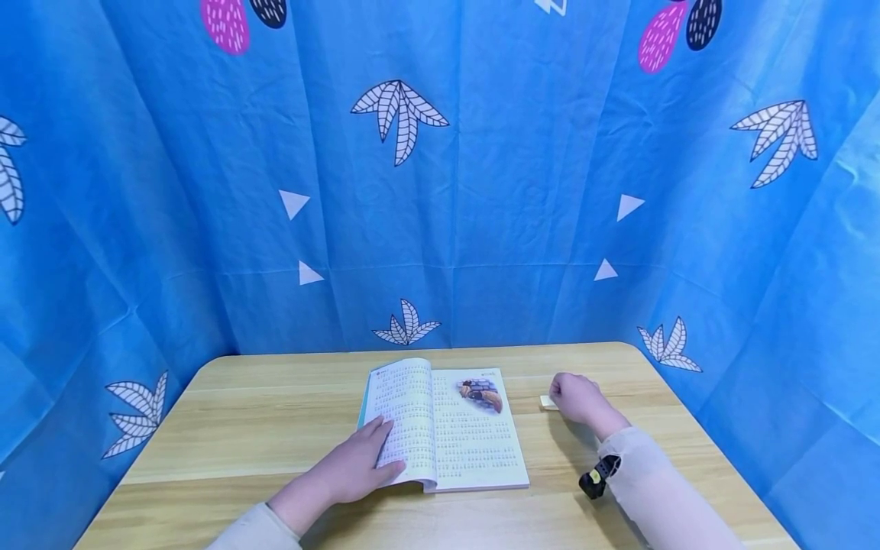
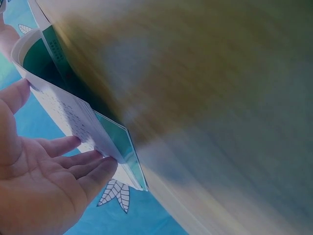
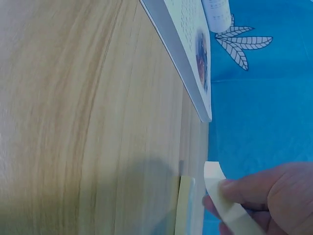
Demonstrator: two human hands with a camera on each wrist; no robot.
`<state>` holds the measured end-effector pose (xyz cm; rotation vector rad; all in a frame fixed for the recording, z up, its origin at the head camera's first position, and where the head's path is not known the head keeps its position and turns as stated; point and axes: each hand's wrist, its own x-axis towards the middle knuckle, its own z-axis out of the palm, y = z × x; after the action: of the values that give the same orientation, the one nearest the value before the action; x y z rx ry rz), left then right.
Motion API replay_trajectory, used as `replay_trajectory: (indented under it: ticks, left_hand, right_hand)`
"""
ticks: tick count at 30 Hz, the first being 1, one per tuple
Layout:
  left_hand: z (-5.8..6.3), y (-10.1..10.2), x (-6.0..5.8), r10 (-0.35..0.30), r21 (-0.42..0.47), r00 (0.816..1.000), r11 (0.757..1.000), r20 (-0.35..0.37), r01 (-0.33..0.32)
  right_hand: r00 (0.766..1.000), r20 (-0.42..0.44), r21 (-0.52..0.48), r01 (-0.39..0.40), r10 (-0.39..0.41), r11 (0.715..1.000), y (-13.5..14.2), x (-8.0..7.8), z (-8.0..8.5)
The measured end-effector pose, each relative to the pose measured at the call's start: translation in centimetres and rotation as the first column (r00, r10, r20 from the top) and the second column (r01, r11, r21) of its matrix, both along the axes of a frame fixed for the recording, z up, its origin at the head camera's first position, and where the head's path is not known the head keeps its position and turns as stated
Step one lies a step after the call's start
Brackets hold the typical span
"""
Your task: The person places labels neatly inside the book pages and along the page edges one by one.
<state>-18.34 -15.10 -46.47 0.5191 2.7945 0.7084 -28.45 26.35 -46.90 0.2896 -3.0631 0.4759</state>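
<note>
An open book (image 1: 474, 458) lies on the table, printed text on both pages and a colour picture at the right page's upper corner. My left hand (image 1: 354, 466) rests on the left page with its fingers spread and fairly straight. In the left wrist view the left hand (image 2: 54, 181) touches the curved-up pages, and a green cover shows beneath them. Right of the book, my right hand (image 1: 580, 399) pinches a pale yellow sticky note (image 3: 230, 208) between thumb and fingers; the note bends upward. A pale yellow pad (image 3: 184, 208) lies on the table below that hand.
The wooden table (image 1: 241, 420) has rounded far corners. A blue patterned curtain (image 1: 454, 191) hangs behind it and along both sides. A black wrist camera (image 1: 598, 477) is strapped at the right sleeve.
</note>
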Motion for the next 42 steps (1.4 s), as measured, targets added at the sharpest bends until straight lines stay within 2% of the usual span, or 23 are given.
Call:
replay_trajectory:
  ticks: [6, 15, 27, 42]
  left_hand:
    - [-0.04, 0.02, -0.07, 0.004, 0.001, 1.000, 1.000, 0.006, -0.004]
    - [-0.22, -0.01, -0.16, 0.009, -0.005, 1.000, 1.000, 0.013, -0.009]
    - [-0.33, -0.10, -0.19, 0.004, -0.001, 1.000, 1.000, 0.011, -0.004]
    - [-0.53, -0.14, -0.41, 0.002, -0.002, 1.000, 1.000, 0.013, -0.002]
  right_hand:
    - [0.998, -0.045, -0.013, -0.038, 0.038, 0.999, -0.17, -0.02, -0.24]
    - [0.996, -0.051, -0.012, -0.074, 0.074, 0.997, -0.40, 0.23, -0.26]
    - [0.996, -0.072, -0.018, -0.052, 0.050, 0.998, -0.66, 0.46, -0.24]
    - [0.993, -0.067, -0.082, -0.098, 0.093, 0.992, -1.00, 0.36, -0.56]
